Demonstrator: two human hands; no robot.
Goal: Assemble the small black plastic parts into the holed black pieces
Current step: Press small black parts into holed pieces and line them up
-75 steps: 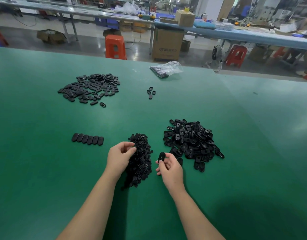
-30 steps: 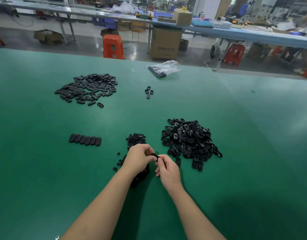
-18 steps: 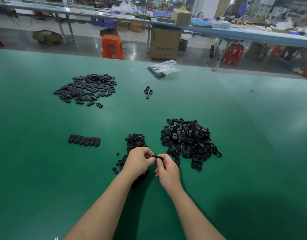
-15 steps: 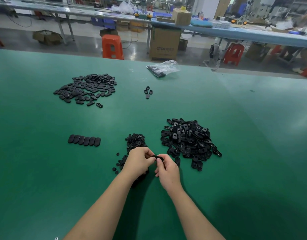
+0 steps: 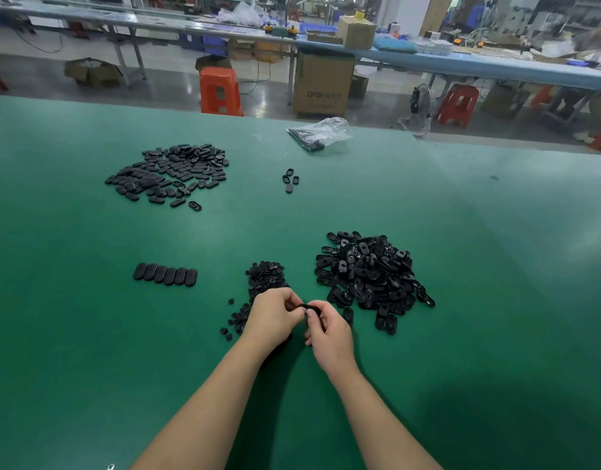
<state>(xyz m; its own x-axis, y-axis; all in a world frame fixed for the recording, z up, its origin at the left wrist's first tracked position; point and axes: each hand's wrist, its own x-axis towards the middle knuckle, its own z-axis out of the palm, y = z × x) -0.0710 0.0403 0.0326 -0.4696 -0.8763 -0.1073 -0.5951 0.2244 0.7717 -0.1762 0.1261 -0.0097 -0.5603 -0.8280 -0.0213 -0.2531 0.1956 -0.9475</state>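
— Head view, hands?
— Left hand (image 5: 273, 313) and right hand (image 5: 328, 329) together over the green counter (image 5: 89, 334), fingers of both curled, pinching one black holed piece (image 5: 305, 306) between them. Small part at the pinch too hidden to tell.

— Relative to that held piece?
— Heap of small black parts (image 5: 263, 278) just behind the left hand. Pile of holed pieces (image 5: 368, 273) near, beyond the right hand. Row of six oval pieces (image 5: 165, 274) off to the left. Spread pile (image 5: 172, 173) and clear plastic bag (image 5: 321, 132) far behind.
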